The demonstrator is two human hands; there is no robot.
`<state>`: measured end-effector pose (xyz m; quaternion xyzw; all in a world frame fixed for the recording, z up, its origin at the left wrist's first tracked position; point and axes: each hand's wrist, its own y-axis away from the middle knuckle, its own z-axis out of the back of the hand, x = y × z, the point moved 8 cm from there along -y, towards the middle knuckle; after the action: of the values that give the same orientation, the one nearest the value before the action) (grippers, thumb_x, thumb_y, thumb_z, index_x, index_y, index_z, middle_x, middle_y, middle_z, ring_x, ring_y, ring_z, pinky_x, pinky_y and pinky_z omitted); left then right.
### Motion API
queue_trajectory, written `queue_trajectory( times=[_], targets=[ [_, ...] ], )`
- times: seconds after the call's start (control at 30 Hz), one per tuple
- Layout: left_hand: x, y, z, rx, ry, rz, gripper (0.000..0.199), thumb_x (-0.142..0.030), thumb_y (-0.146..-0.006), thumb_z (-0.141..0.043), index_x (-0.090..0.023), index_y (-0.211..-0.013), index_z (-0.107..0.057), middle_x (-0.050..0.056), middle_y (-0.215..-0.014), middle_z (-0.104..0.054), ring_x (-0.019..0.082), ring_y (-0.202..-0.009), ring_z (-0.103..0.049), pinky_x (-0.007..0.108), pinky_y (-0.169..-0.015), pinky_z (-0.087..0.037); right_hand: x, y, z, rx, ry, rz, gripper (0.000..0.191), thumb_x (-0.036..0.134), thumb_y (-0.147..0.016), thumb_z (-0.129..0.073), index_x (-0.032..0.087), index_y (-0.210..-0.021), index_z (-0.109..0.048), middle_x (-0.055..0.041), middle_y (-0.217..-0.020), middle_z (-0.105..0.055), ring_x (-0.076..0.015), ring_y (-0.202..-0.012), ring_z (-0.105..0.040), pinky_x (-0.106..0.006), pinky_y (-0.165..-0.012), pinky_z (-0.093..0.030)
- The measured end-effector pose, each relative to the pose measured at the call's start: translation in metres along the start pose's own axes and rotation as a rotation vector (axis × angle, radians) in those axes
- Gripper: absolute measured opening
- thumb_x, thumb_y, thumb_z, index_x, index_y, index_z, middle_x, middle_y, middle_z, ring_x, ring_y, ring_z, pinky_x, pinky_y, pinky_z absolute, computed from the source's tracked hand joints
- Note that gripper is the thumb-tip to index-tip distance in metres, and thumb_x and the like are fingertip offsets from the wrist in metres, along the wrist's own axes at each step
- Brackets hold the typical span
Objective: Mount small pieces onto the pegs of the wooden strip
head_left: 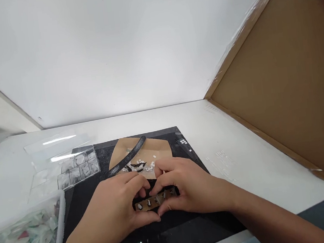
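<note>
A narrow tan strip carrying several small dark and shiny metal pieces lies low over a black mat. My left hand curls round its left end, thumb along the near edge and fingers bent at the far side. My right hand closes on the strip's right part, its thumb and index finger at the middle. Something small and pale stands between those fingertips, too small to name. Just beyond lies a brown paper sheet with scattered white bits and dark slivers. A curved black rod crosses it.
At left stand a clear compartment box with its lid open and a white tub of small plastic packets. White dots stick to the mat's right edge. Small clear pieces lie on the white table. A cardboard panel rises at right.
</note>
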<state>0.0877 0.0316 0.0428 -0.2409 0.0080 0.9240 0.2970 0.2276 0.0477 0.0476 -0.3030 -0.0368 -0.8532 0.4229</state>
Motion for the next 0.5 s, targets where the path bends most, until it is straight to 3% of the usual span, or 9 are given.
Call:
queue_trajectory(
  times=[0.17,0.33,0.5],
  targets=[
    [-0.002,0.002,0.024,-0.206,-0.002,-0.098,0.057,-0.066,-0.074,-0.086,-0.021,-0.071,-0.052,-0.007,-0.061,-0.047,0.009,-0.053,-0.039,0.025,-0.051,-0.025,0.0,0.01,-0.007,-0.122,0.05,-0.085,0.031,0.04,-0.075,-0.095,0.026,-0.099,-0.081,-0.0019,-0.095,-0.065,-0.0193,-0.086,-0.061,-0.033,-0.074,-0.046],
    [0.003,0.003,0.039,-0.461,-0.067,-0.122,0.041,-0.033,-0.097,-0.071,-0.019,-0.067,-0.047,-0.007,-0.058,-0.037,0.008,-0.052,-0.034,0.025,-0.052,-0.025,-0.006,0.019,-0.01,-0.212,-0.044,-0.161,0.029,0.042,-0.078,-0.093,0.026,-0.1,-0.081,-0.0024,-0.093,-0.062,-0.0189,-0.084,-0.06,-0.032,-0.07,-0.046],
    [0.01,0.002,0.036,-0.535,-0.113,-0.067,0.041,-0.016,-0.102,-0.058,-0.019,-0.066,-0.038,-0.006,-0.06,-0.032,0.009,-0.053,-0.032,0.028,-0.053,-0.024,-0.006,0.024,-0.014,-0.249,-0.064,-0.178,0.032,0.038,-0.076,-0.094,0.028,-0.104,-0.081,-0.0039,-0.097,-0.061,-0.0209,-0.087,-0.06,-0.034,-0.074,-0.049]
  ],
)
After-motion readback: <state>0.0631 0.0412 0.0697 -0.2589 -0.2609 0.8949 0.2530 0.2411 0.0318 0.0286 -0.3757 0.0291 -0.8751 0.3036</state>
